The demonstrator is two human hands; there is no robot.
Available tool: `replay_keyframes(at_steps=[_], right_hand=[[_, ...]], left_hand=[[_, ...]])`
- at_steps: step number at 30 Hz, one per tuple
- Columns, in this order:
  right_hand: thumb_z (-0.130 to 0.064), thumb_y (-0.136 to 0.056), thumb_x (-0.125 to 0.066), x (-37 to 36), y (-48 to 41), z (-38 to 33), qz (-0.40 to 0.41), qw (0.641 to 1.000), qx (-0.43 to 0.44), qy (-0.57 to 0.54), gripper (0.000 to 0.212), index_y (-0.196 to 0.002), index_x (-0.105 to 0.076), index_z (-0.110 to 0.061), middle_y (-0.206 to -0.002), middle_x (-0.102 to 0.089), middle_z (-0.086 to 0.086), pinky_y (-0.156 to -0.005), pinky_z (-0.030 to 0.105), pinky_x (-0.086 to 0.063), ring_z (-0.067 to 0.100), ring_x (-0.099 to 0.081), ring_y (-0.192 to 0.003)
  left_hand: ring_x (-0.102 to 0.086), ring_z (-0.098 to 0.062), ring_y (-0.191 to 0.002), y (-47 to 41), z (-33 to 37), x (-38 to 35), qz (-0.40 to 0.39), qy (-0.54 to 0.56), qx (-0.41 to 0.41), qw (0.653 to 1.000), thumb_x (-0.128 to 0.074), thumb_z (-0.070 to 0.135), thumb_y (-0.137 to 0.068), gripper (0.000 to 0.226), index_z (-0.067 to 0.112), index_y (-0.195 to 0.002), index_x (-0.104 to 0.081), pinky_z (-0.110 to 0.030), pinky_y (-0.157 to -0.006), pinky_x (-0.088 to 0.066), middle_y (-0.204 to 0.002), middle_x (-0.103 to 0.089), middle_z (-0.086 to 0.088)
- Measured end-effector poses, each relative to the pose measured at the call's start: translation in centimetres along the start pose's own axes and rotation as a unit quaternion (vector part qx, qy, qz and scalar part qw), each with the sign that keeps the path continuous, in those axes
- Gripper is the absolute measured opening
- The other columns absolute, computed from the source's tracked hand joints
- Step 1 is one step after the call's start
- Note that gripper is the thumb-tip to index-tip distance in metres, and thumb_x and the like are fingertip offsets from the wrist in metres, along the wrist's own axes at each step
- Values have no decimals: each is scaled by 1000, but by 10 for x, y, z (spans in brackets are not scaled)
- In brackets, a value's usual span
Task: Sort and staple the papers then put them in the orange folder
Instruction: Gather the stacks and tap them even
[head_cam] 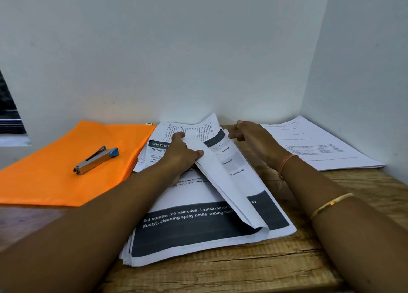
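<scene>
papers (199,237) lengthwise toward wall (198,49), stapler (96,160) diagonal on folder (44,182)

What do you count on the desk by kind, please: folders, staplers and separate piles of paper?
Folders: 1, the orange folder
Staplers: 1, the stapler lying on the folder
Paper piles: 2, the middle pile and the right pile
Total: 4
</scene>
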State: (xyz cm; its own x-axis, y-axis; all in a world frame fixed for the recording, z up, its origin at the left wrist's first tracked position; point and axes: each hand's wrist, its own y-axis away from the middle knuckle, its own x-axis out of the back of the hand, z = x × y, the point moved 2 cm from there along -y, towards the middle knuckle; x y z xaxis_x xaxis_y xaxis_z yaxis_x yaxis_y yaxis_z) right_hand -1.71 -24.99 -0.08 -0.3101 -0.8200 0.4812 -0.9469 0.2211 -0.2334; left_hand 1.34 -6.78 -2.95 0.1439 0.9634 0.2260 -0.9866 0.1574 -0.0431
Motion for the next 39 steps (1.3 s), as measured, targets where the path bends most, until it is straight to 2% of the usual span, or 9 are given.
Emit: replay_keyframes(at_steps=[7,10,12,15,20,24,27,31,39], right_hand=[[-48,-88,-34,1,-3,0,6,999,34,-21,37,-83,-65,-28,-81,-73,-6,-103,49,-39,19,-64,-97],[-39,-98,-36,1,-2,-1,-5,998,39,-43,37,-92,-66,-18,-81,-72,4,-99,43,-45,26,-65,-97],[-40,-100,-35,1,1,-3,-16,998,35,-46,40,-98,-66,-14,-79,-69,4,-95,36,-44,27,-64,-99],[-42,-100,-35,0,3,-5,-60,996,38,-59,41,-107,-66,-17,-76,-72,-5,-101,35,-36,19,-59,-111],[-42,-96,-37,-8,7,-6,-159,983,48,-84,39,-111,-65,-18,-91,-75,2,-114,39,-22,8,-57,-117],[-43,-85,-41,-9,7,-4,-180,978,41,-94,45,-112,-65,-16,-94,-75,7,-112,36,-25,9,-62,-111],[-30,-95,-40,-9,3,-3,-134,986,35,-96,35,-115,-63,-14,-91,-75,6,-106,30,-32,14,-58,-116],[-25,-88,-51,1,-5,-1,2,1000,21,-23,20,-104,-61,-31,-103,-64,-19,-104,34,-36,12,-54,-114],[-23,-88,-52,2,-7,2,1,998,-18,57,11,-84,-52,-33,-89,-54,-21,-107,51,-29,17,-50,-110]], left_hand=[[-53,-25,-112,2,0,0,9,-28,-6,1000,-66,11,-86,64,19,-139,-33,-34,-97,-46,-128,-49,-10],[-54,-19,-92,3,0,-1,-6,-33,-13,999,-62,10,-89,36,22,-121,-54,-25,-75,-49,-115,-53,-7],[-57,-21,-95,4,0,-1,-19,-34,-18,999,-59,7,-90,22,25,-101,-63,-29,-80,-52,-117,-58,-8],[-60,-27,-105,4,0,-2,-18,-36,-8,999,-54,6,-92,22,23,-89,-67,-39,-95,-50,-118,-61,-14],[-68,-25,-94,9,10,-6,-43,76,24,996,-41,35,-99,39,6,-105,-67,-35,-85,-56,-105,-69,-13],[-65,-19,-76,12,9,-5,-32,10,-14,999,-65,34,-86,26,10,-78,-60,-28,-72,-55,-83,-68,-7],[-60,-19,-87,10,6,-3,28,-122,-58,990,-72,24,-81,27,10,-99,-59,-29,-78,-49,-97,-65,-4],[-46,-24,-123,9,7,-2,55,-160,-90,982,-75,27,-77,75,11,-137,-33,-36,-103,-38,-137,-46,-6],[-35,-28,-132,5,3,-4,35,-201,-86,975,-73,35,-78,89,16,-145,-18,-36,-108,-30,-144,-33,-13]])
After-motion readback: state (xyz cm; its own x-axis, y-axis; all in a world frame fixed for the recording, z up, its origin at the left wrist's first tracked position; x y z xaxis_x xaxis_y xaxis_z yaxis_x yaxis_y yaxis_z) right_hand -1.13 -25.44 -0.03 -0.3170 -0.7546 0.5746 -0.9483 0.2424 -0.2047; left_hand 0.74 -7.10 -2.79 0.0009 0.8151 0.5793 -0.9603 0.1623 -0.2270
